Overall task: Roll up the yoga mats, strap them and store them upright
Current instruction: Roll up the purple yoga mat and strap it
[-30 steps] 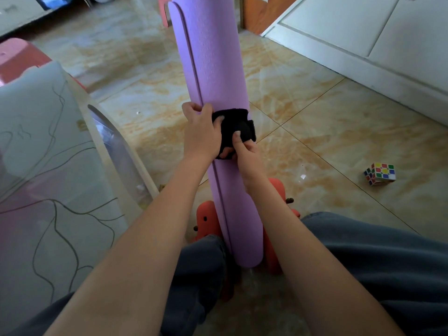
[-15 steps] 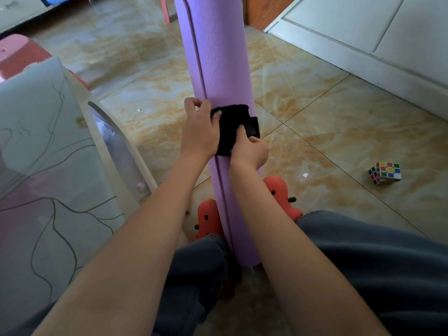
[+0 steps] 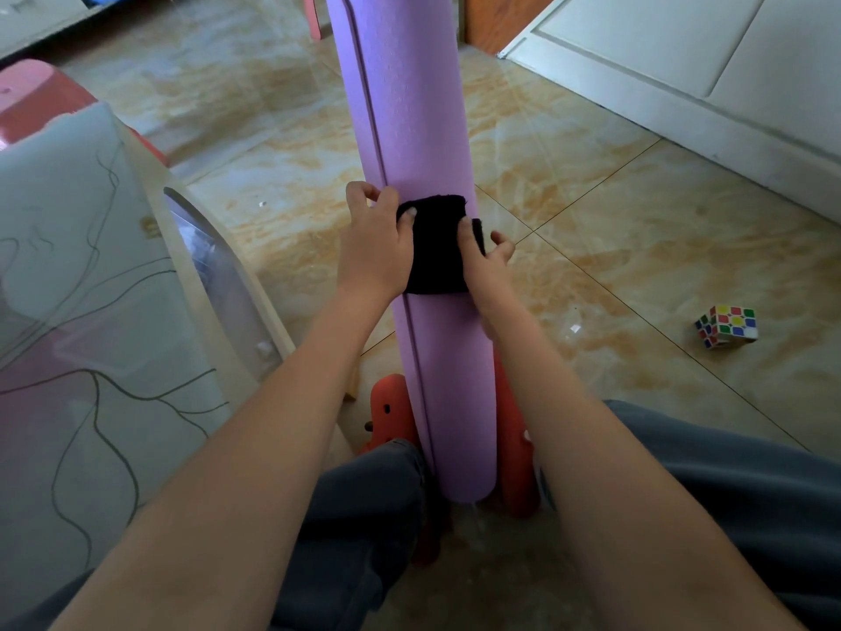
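Note:
A rolled purple yoga mat (image 3: 409,107) stands upright on the floor between my knees, its lower end near my orange slippers (image 3: 391,412). A black strap (image 3: 437,252) is wrapped around its middle. My left hand (image 3: 377,243) clasps the mat's left side, with the thumb pressed on the strap's left edge. On the strap's right edge my right hand (image 3: 487,261) presses with its fingers, some of them curled around the mat's right side.
A glass-topped table (image 3: 91,311) with a pale rounded edge stands close on the left. A puzzle cube (image 3: 726,325) lies on the tiled floor to the right. White cabinet doors (image 3: 682,61) line the back right; a pink stool (image 3: 27,102) sits far left.
My right hand has slid from the strap's lower front to its right edge. The left hand stays on the mat's left side. The mat has hardly moved.

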A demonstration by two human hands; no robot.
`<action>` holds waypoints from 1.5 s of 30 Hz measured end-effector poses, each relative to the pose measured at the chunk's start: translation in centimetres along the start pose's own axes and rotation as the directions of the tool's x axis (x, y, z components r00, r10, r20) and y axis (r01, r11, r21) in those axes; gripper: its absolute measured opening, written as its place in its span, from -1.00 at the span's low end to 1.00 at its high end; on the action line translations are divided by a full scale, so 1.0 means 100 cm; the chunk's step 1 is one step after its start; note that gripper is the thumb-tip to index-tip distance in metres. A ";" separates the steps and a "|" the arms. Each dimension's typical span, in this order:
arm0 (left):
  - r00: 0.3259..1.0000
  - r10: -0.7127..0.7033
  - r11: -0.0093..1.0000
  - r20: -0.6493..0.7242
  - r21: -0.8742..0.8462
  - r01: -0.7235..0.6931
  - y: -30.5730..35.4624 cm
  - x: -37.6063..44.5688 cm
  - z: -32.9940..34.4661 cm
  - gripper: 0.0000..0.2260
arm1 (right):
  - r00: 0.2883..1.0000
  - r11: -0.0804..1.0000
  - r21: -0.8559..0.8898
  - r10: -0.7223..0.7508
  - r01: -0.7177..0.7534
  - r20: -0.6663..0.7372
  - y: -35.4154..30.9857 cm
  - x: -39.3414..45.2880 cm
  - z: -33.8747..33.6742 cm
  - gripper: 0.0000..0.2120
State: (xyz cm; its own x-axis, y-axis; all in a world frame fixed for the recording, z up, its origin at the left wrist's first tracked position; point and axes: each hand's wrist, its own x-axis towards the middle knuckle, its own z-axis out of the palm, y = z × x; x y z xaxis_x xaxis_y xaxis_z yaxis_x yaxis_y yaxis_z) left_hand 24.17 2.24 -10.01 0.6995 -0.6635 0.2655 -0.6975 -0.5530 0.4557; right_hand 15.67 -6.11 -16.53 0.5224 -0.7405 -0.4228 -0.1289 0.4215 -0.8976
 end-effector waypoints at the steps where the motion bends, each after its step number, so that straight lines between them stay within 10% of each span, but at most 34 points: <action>1: 1.000 0.008 1.000 -0.005 -0.006 -0.008 -0.001 -0.001 0.000 -0.79 | 1.000 1.000 -0.022 -0.005 0.005 0.023 0.003 0.002 -0.002 -0.34; 11: 0.989 -0.134 0.968 -0.069 -0.223 0.116 -0.005 -0.002 0.002 -0.71 | 0.997 0.991 -0.110 -0.077 0.078 0.011 0.013 0.011 -0.009 -0.62; 15: 0.832 -0.483 0.635 0.273 -0.545 0.547 -0.014 0.008 -0.010 -0.09 | 0.996 0.985 -0.149 -0.081 0.086 0.043 0.009 0.000 -0.012 -0.65; 19: 0.679 -0.342 0.313 0.649 -0.603 0.734 -0.029 -0.015 -0.010 -0.48 | 0.988 0.982 -0.129 -0.125 0.136 0.092 0.009 -0.018 -0.011 -0.66; 24: 0.738 -0.282 0.463 0.613 -0.587 0.664 -0.036 -0.050 -0.021 -0.41 | 0.964 0.910 -0.338 -0.182 0.239 0.192 0.005 -0.041 -0.015 -0.28; 32: 0.871 -0.229 0.519 0.434 -0.703 0.487 -0.016 -0.089 -0.047 -0.49 | 0.933 0.892 -0.288 -0.304 0.350 0.193 -0.006 -0.096 -0.032 -0.46; 45: 0.803 -0.201 0.534 0.561 -0.624 0.570 0.058 -0.109 -0.149 -0.28 | 0.882 0.858 -0.237 -0.471 0.456 -0.006 -0.069 -0.194 -0.046 -0.51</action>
State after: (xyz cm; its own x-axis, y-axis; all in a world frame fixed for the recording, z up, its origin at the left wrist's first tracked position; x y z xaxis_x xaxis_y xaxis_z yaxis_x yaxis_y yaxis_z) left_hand 14.82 13.81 2.43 0.6147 -0.7043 -0.3552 0.1236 -0.3588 0.9252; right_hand 2.54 2.95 -2.65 0.5164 -0.8549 0.0489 -0.0721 -0.1004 -0.9923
